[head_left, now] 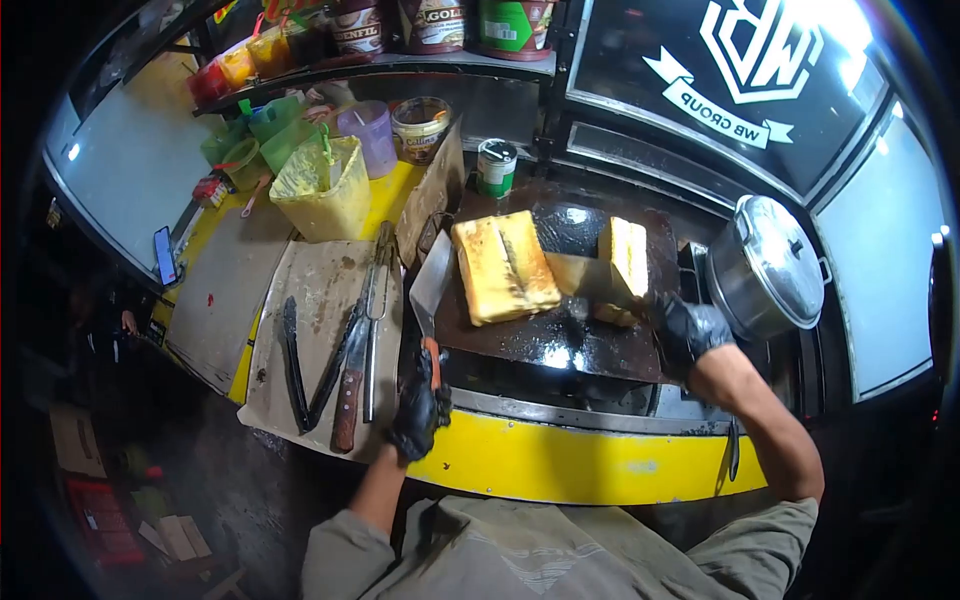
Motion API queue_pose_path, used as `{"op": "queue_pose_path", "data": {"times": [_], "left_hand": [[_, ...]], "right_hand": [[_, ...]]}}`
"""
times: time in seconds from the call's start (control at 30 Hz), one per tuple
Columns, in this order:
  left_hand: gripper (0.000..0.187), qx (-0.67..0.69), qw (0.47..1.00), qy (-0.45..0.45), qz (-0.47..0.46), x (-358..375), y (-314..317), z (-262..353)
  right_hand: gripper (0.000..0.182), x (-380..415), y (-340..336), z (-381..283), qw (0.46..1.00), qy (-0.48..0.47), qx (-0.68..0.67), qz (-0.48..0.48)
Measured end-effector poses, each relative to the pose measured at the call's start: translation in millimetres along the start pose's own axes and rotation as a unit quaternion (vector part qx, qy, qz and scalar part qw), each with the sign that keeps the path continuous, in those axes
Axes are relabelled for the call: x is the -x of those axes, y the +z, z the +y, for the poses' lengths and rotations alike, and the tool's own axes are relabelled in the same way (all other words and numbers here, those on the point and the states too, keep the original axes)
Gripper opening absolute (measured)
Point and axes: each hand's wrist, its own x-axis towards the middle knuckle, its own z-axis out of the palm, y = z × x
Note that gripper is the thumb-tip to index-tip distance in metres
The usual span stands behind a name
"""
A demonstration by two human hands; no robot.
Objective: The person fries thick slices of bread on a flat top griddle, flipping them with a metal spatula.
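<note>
My left hand point(418, 412), in a black glove, is closed round the orange handle of a flat spatula point(433, 278). Its wide metal blade stands at the left edge of the dark griddle point(490, 348), beside a thick browned slab of toasted bread point(500, 268). A dark line runs down the middle of that slab. Also gloved, my right hand point(694, 332) is closed on a second spatula point(582, 274), smeared by motion. Its blade reaches left between the large slab and a narrower upright piece of toast point(627, 258). The handle in my right hand is hidden.
A lidded metal pot point(765, 268) stands right of the griddle; a green-and-white can point(496, 168) stands behind it. On cardboard at left lie black tongs point(322, 375) and a wooden-handled knife point(347, 405). Beyond are a yellow tub point(322, 195) and a purple container point(370, 140).
</note>
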Motion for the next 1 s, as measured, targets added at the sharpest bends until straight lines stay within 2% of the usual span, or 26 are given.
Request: {"op": "queue_pose_path", "data": {"times": [0.07, 0.1, 0.13, 0.2, 0.23, 0.27, 0.3, 0.33, 0.37, 0.43, 0.47, 0.5, 0.57, 0.6, 0.67, 0.77, 0.8, 0.83, 0.87, 0.9, 0.93, 1.0], "left_hand": [[0.047, -0.036, 0.997, 0.068, 0.026, -13, 4, 6], [0.048, -0.030, 0.998, 0.059, 0.010, -16, -4, 1], [0.048, -0.040, 0.998, 0.052, 0.006, -14, -8, -6], [0.048, -0.039, 0.998, 0.040, 0.037, 9, -8, -9], [0.051, -0.040, 0.999, -0.009, 0.020, 9, -23, -18], [0.051, -0.052, 0.998, -0.016, 0.018, 14, -20, -19], [0.052, -0.070, 0.996, 0.023, 0.041, 23, -11, -18], [0.054, -0.090, 0.992, 0.064, 0.062, 28, -7, -19], [0.056, -0.103, 0.991, 0.042, 0.070, 25, -13, -20], [0.056, -0.119, 0.992, 0.016, 0.030, 21, -24, -18], [0.056, -0.115, 0.993, -0.006, -0.003, 20, -25, -15], [0.056, -0.132, 0.991, -0.018, -0.002, 18, -22, -10], [0.057, -0.169, 0.985, -0.016, 0.017, 15, -17, -3], [0.057, -0.188, 0.981, -0.001, 0.038, 14, -16, -1], [0.055, -0.188, 0.981, -0.002, 0.038, 8, -12, 1], [0.047, -0.198, 0.980, 0.017, 0.022, -4, -1, 1], [0.046, -0.148, 0.987, -0.056, -0.019, -11, -1, 4], [0.048, -0.185, 0.983, -0.007, -0.001, -12, 14, 0], [0.051, -0.220, 0.975, 0.042, 0.018, -11, 27, -7], [0.044, -0.215, 0.976, 0.004, -0.036, -18, 17, -6], [0.044, -0.213, 0.976, 0.007, -0.038, -17, 20, -6], [0.043, -0.192, 0.981, 0.031, -0.014, -14, 27, -6]], "right_hand": [[0.037, 24, -19, -28, 0.996, 0.060, -0.061, -0.014], [0.037, 35, -12, -35, 0.990, 0.094, -0.104, -0.011], [0.034, 48, -20, -44, 0.979, 0.178, -0.079, -0.061], [0.036, 75, -3, -46, 0.973, 0.161, -0.160, 0.050], [0.037, 87, -1, -50, 0.963, 0.118, -0.216, 0.113], [0.042, 104, 41, -44, 0.916, 0.107, -0.333, 0.195], [0.042, 105, 66, -57, 0.837, 0.169, -0.488, 0.180], [0.041, 111, 69, -62, 0.759, 0.223, -0.605, 0.091], [0.040, 110, 61, -70, 0.660, 0.294, -0.691, 0.013], [0.041, 99, 87, -81, 0.574, 0.312, -0.755, -0.054], [0.041, 91, 103, -83, 0.656, 0.288, -0.698, -0.015], [0.041, 86, 114, -83, 0.688, 0.259, -0.678, 0.032], [0.040, 66, 135, -75, 0.708, 0.165, -0.676, 0.120], [0.040, 57, 144, -70, 0.703, 0.141, -0.684, 0.138], [0.043, 45, 145, -59, 0.668, 0.126, -0.727, 0.102], [0.040, 32, 150, -55, 0.654, 0.157, -0.734, 0.093], [0.040, 28, 157, -53, 0.653, 0.157, -0.735, 0.097], [0.037, 21, 152, -52, 0.675, 0.147, -0.705, 0.157], [0.037, 18, 144, -49, 0.627, 0.208, -0.744, 0.106], [0.041, 15, 134, -44, 0.569, 0.271, -0.774, 0.060], [0.041, 18, 125, -41, 0.572, 0.270, -0.772, 0.062], [0.043, 21, 115, -36, 0.562, 0.279, -0.779, 0.005]]}}
